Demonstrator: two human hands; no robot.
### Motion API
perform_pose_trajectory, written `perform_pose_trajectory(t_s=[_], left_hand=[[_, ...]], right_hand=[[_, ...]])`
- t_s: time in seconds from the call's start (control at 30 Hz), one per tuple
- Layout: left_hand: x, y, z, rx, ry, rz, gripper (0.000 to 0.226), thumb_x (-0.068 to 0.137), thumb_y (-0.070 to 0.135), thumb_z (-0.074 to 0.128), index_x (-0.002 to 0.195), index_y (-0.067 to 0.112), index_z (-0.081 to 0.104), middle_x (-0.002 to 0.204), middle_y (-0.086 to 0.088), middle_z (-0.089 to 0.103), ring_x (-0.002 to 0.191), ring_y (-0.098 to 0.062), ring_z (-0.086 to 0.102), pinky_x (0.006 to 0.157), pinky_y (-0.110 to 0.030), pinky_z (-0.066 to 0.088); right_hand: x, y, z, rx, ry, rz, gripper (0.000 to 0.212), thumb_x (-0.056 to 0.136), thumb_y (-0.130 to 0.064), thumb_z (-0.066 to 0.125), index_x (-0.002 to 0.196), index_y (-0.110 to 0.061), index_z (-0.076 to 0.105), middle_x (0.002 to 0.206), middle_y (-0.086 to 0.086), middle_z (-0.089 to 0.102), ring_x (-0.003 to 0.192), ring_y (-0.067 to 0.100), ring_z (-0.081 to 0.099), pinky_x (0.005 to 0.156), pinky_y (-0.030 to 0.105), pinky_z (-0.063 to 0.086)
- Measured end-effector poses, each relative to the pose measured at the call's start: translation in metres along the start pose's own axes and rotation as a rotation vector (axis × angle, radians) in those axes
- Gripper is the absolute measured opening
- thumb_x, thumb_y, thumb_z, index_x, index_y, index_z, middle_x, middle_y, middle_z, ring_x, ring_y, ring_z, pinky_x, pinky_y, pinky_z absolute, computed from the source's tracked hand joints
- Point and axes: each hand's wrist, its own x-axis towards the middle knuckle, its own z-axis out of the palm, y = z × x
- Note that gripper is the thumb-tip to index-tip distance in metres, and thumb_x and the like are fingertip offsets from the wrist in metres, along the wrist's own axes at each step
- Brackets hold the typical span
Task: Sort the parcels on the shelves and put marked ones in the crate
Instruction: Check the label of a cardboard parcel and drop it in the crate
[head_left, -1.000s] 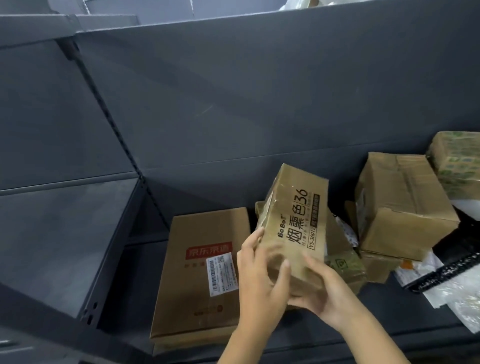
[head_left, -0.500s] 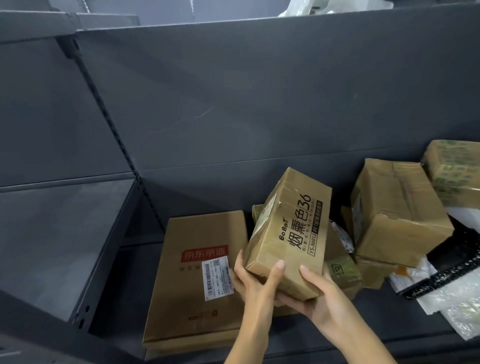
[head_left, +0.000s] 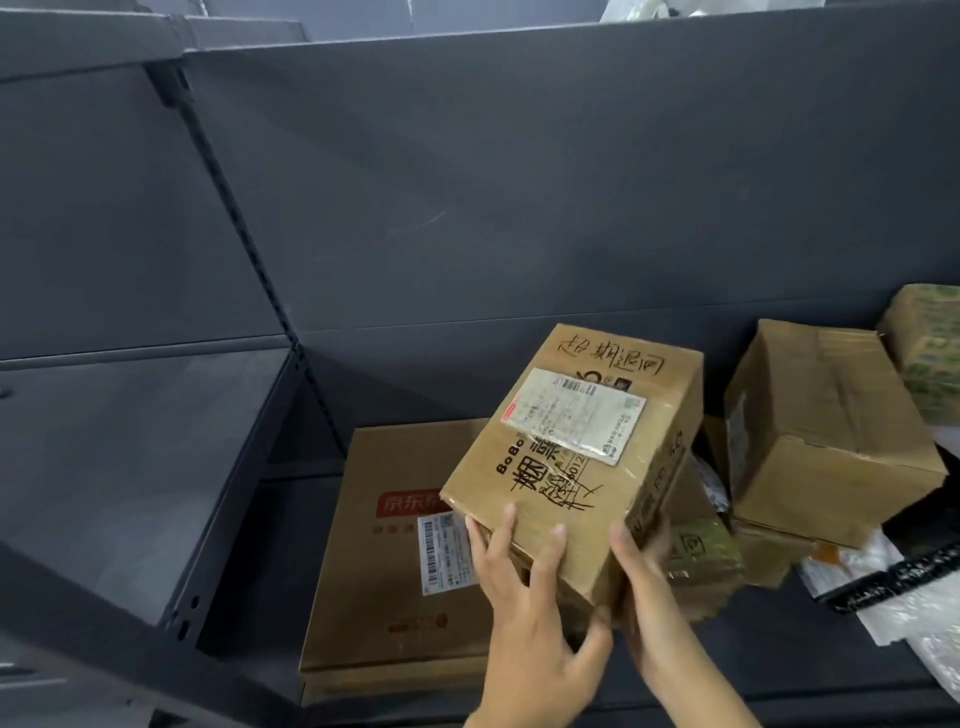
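Head view:
- A brown cardboard parcel (head_left: 571, 457) is held above the dark grey shelf (head_left: 270, 561), a little right of the frame's middle, clear of the boxes below it.
- Its long axis runs from about 7 o'clock, near the hands, up to 1 o'clock; the broad face tilts toward the camera.
- That face carries a white shipping label (head_left: 576, 418), with black handwriting along the far edge and more scrawled over the print nearer the hands.
- The left hand (head_left: 524, 597) clamps the parcel's near left corner, fingers pressed over the top face.
- The right hand (head_left: 649, 597) cups the near right corner from the side and below, pressed to the cardboard.
- At 8 o'clock from the parcel a flat carton with a red logo (head_left: 384, 561) lies on the shelf, partly hidden by the parcel and the left hand.
- At 3 o'clock a tilted plain box (head_left: 826, 436) rests on other parcels.
- At 2 o'clock, by the frame's edge, sits a green-printed box (head_left: 930, 348).
- At 4 o'clock lie white and black plastic mailers (head_left: 883, 582).
- Under the right hand's far side a crumpled taped box (head_left: 696, 561) sits just beside the parcel.
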Motion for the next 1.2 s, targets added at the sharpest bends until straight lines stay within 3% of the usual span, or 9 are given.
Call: perform_pose_trajectory(t_s=[0.1,0.27,0.4,0.47,0.57,0.73,0.83,0.97,1.2], left_hand=[[-0.004,-0.005,0.004,0.051,-0.020,-0.010,0.075,0.070,0.036,0.064,0.136,0.041,0.028,0.156,0.011,-0.003,0.145,-0.032,-0.018,0.108,-0.051,0.004],[0.002,-0.005,-0.015,-0.008,-0.009,0.002,0.059,0.076,0.044,0.058,0.132,0.046,0.041,0.156,0.014,0.007,0.147,-0.021,-0.007,0.111,-0.043,0.011],[0.046,0.005,-0.046,-0.417,0.104,-0.488,0.089,0.059,0.081,0.053,0.140,0.051,0.027,0.154,0.024,0.000,0.137,0.015,0.005,0.109,-0.036,0.022],[0.068,-0.005,-0.058,-0.712,0.019,-0.656,0.109,0.049,0.081,0.065,0.142,0.054,0.015,0.156,0.013,0.020,0.139,-0.006,0.028,0.112,-0.041,0.026],[0.080,-0.017,-0.062,-1.004,-0.104,-0.680,0.090,0.059,0.062,0.073,0.137,0.049,0.029,0.129,-0.002,0.060,0.120,-0.027,0.057,0.103,-0.057,0.041],[0.092,-0.024,-0.077,-1.041,-0.064,-0.611,0.069,0.064,0.043,0.068,0.128,0.028,0.045,0.122,-0.013,0.063,0.109,-0.035,0.062,0.090,-0.057,0.051],[0.100,-0.038,-0.092,-0.976,-0.062,-0.600,0.086,0.056,0.049,0.076,0.131,0.020,0.044,0.124,-0.017,0.061,0.109,-0.038,0.061,0.087,-0.056,0.053],[0.098,-0.048,-0.098,-0.965,-0.134,-0.604,0.107,0.046,0.061,0.082,0.134,0.015,0.043,0.126,-0.019,0.060,0.113,-0.041,0.059,0.087,-0.057,0.052],[0.082,-0.045,-0.087,-1.053,-0.076,-0.604,0.102,0.052,0.059,0.082,0.134,0.014,0.040,0.128,-0.022,0.056,0.113,-0.041,0.057,0.087,-0.053,0.053]], right_hand=[[0.001,0.006,-0.002,0.042,-0.071,-0.011,0.117,0.042,-0.056,0.087,0.137,-0.059,0.019,0.134,-0.004,0.056,0.121,0.020,0.056,0.107,0.048,0.039],[0.000,0.003,-0.003,0.096,-0.140,-0.082,0.115,0.042,-0.043,0.090,0.140,-0.037,0.031,0.128,0.008,0.063,0.118,0.027,0.059,0.104,0.053,0.040],[0.002,0.000,-0.002,0.103,-0.163,-0.189,0.125,0.035,-0.048,0.092,0.140,-0.049,0.023,0.131,0.000,0.059,0.120,0.021,0.058,0.099,0.045,0.047],[0.001,0.005,0.001,0.120,-0.231,-0.190,0.123,0.043,-0.041,0.092,0.141,-0.051,0.018,0.136,-0.002,0.055,0.123,0.020,0.055,0.092,0.036,0.053],[-0.003,0.014,0.006,0.092,-0.322,-0.135,0.120,0.050,-0.039,0.091,0.147,-0.036,0.020,0.146,0.005,0.046,0.131,0.023,0.047,0.091,0.028,0.052],[-0.020,0.014,0.006,-0.156,-0.234,-0.035,0.113,0.056,-0.061,0.074,0.147,-0.017,0.024,0.133,-0.005,0.050,0.093,-0.010,0.056,0.066,-0.005,0.041],[-0.011,-0.002,-0.002,-0.174,-0.072,-0.174,0.092,0.076,-0.051,0.066,0.149,-0.026,0.016,0.110,-0.023,0.047,0.101,-0.004,0.055,0.074,0.008,0.045],[0.004,-0.044,-0.008,0.164,-0.118,-0.322,0.113,0.039,-0.063,0.085,0.138,-0.041,0.034,0.127,-0.001,0.061,0.108,0.018,0.060,0.085,0.039,0.047],[0.022,-0.065,-0.006,0.156,-0.042,-0.356,0.068,0.076,-0.034,0.063,0.139,-0.033,0.036,0.119,0.003,0.063,0.096,0.019,0.062,0.070,0.037,0.056]])
